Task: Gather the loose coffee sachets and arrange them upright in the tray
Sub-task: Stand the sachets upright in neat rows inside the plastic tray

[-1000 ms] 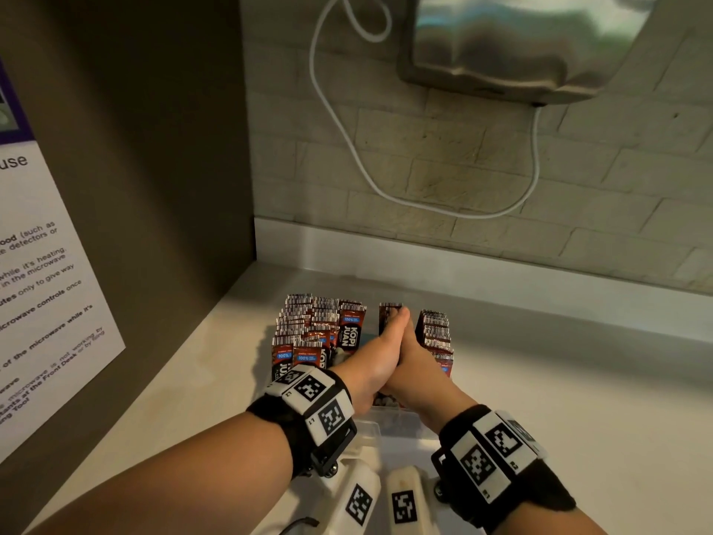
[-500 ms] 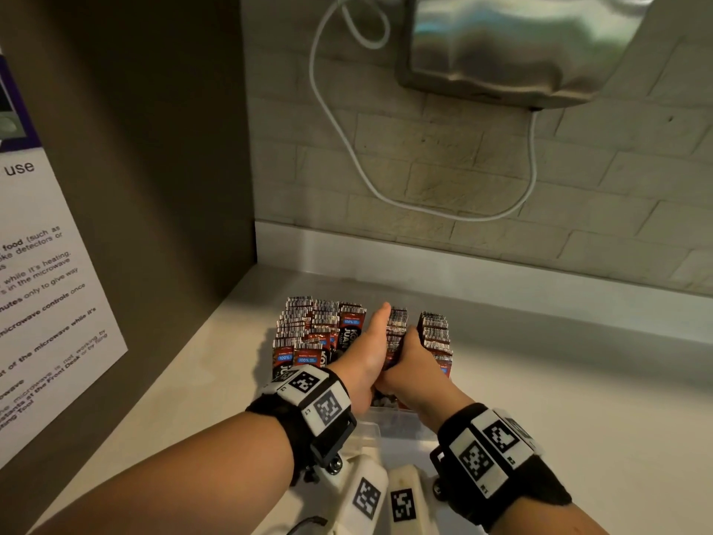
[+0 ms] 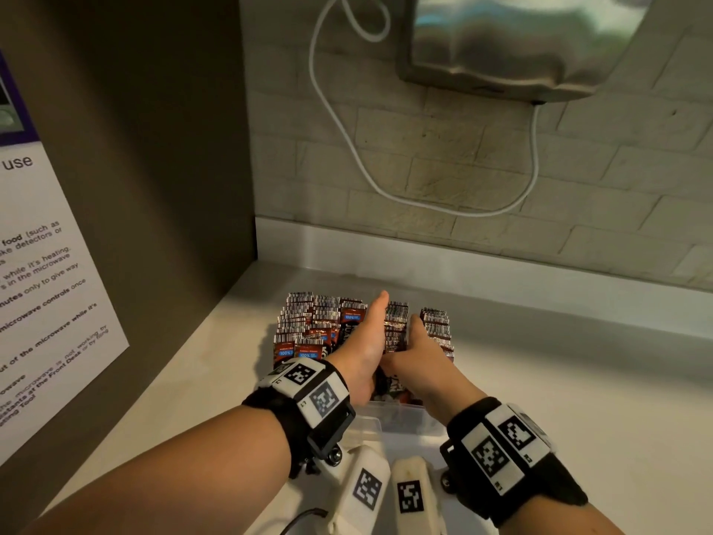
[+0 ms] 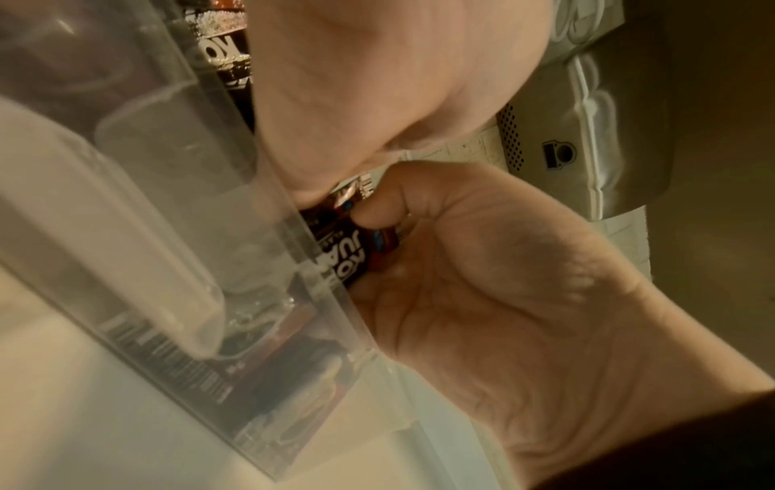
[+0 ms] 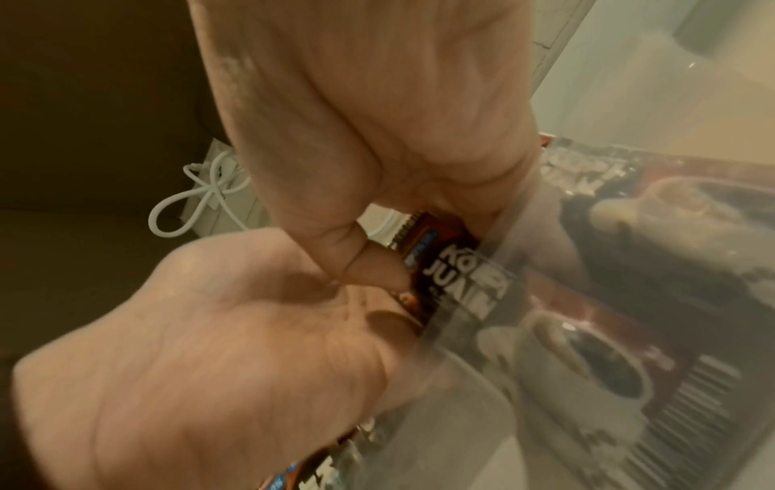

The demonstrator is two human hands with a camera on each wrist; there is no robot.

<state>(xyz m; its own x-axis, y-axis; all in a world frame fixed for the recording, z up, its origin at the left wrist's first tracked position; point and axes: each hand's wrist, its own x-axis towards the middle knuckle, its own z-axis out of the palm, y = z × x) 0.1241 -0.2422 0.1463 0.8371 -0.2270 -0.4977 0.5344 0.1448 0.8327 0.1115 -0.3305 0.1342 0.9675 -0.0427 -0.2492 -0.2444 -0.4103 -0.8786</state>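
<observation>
A clear plastic tray (image 3: pixel 401 418) on the white counter holds upright rows of brown coffee sachets (image 3: pixel 316 322), with another row (image 3: pixel 436 326) at its right side. Between them stands a middle stack of sachets (image 3: pixel 395 326). My left hand (image 3: pixel 370 341) lies flat with straight fingers against that stack's left face. On the stack's right side is my right hand (image 3: pixel 420 357). In the right wrist view its thumb (image 5: pixel 369 265) curls onto the nearest sachet (image 5: pixel 444 265), which shows again in the left wrist view (image 4: pixel 360 252) behind the tray wall (image 4: pixel 167 199).
A steel wall appliance (image 3: pixel 521 44) hangs above, and its white cable (image 3: pixel 347 148) loops down the brick wall. A dark cabinet side (image 3: pixel 154 148) with a printed notice (image 3: pixel 38 283) closes off the left. Bare counter (image 3: pixel 559 399) lies to the right.
My hands have parted a little, so the tops of the middle stack show between them. The left fingers now reach straight forward along the stack.
</observation>
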